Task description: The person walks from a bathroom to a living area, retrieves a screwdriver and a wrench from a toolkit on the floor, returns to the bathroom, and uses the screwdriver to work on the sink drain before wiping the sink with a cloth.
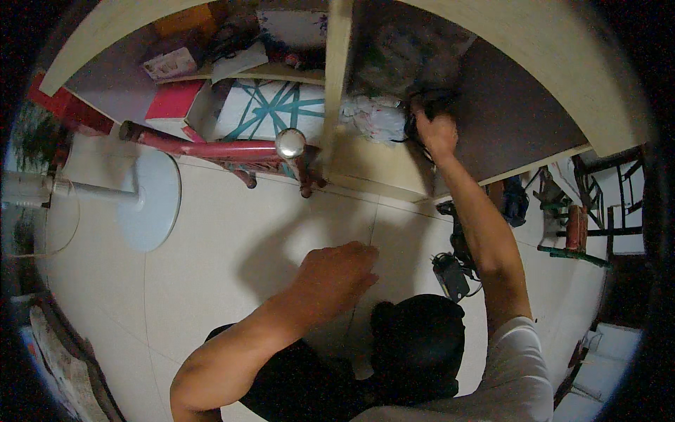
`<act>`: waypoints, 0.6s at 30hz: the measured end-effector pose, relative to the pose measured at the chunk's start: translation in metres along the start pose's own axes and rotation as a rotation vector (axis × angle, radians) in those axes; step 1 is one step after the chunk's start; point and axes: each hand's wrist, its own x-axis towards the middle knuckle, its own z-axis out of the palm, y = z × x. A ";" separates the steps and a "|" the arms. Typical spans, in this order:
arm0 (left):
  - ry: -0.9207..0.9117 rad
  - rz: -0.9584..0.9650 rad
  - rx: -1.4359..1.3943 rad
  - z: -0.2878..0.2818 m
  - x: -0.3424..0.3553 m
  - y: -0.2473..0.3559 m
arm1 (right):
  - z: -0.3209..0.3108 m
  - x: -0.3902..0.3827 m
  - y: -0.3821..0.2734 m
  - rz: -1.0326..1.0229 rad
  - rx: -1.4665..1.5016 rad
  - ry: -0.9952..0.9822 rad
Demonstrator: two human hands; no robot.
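Note:
My right arm reaches into the right part of a pale wooden cabinet. There my right hand [437,135] is closed around a dark bundle that looks like a black cable [415,135]; its far end is lost in shadow. Beside those fingers lies a crumpled white plastic bag [374,117] on the cabinet's shelf. My left hand [336,276] hangs in front of me above the tiled floor, its back toward the view. Its fingers are curled in, and nothing shows in them.
A black power adapter [450,276] with cables lies on the floor below my right forearm. Near the cabinet's left part stands a reddish wooden chair [232,149]. Behind it are a white box with green tape [271,109] and a red box [176,100]. A round white stand base [149,200] is farther left.

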 end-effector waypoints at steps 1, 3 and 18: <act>0.021 0.030 0.013 -0.003 -0.005 -0.004 | -0.009 -0.010 -0.023 -0.049 -0.003 -0.019; 0.046 0.075 -0.002 0.000 -0.007 -0.008 | -0.019 -0.016 -0.047 -0.267 -0.058 0.061; 0.048 0.062 0.027 -0.009 -0.017 0.000 | -0.076 0.087 -0.154 -0.925 -0.352 -0.633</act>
